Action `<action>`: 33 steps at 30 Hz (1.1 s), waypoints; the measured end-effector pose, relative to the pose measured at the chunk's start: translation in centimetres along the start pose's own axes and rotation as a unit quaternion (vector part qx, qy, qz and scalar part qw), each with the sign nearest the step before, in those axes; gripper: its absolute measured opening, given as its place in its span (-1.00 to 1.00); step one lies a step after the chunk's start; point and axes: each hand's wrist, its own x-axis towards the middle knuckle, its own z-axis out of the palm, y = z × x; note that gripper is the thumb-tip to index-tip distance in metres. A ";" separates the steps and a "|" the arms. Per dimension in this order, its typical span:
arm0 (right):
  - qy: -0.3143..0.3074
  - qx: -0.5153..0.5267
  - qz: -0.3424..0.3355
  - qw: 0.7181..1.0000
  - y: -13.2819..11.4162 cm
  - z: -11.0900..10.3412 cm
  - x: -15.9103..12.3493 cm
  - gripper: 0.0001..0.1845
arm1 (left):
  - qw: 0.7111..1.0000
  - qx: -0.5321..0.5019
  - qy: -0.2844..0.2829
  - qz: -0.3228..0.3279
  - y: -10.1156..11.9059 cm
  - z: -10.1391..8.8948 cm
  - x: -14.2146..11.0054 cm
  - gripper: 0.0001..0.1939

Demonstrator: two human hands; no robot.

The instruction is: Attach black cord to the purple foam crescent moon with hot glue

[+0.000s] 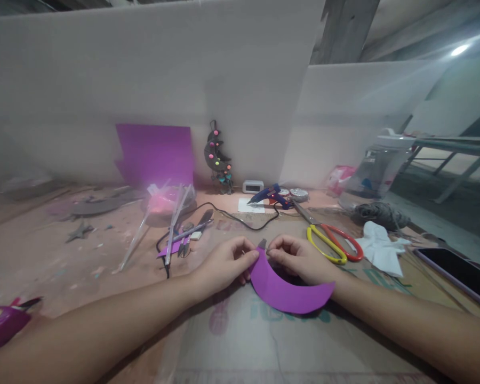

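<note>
A purple crescent-shaped cutout [290, 293] is held over the cardboard, its narrow upper tip toward the back. My left hand [228, 261] pinches it by the left edge near that tip, thumb on top. At the very tip a small dark grey piece [262, 243] sticks out. My right hand [296, 257] is just right of the tip, thumb and forefinger pressed together; whatever lies between them is too small to make out. The crescent's other point reaches in front of my right wrist.
A blue glue gun [269, 195], scissors with yellow and red handles [332, 242], and white tissue [380, 248] lie beyond my hands. Clear sticks [176, 224] and pens [190, 232] are at left. A decorated dark moon ornament [216, 154] and a purple sheet [156, 154] stand behind. A phone [460, 274] lies right.
</note>
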 end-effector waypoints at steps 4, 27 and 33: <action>-0.002 -0.004 0.001 1.000 -0.2 0.1 -0.1 -0.49 | 1.000 -0.001 -0.001 -0.002 0.0 0.0 0.0 -0.75; -0.031 -0.111 -0.042 0.992 0.3 -0.3 -0.3 -0.48 | 1.000 0.007 -0.009 -0.005 0.3 -0.1 -0.1 -0.76; -0.033 -0.097 -0.036 0.994 0.2 -0.2 -0.3 -0.49 | 1.000 0.005 -0.007 -0.009 0.3 0.0 -0.1 -0.77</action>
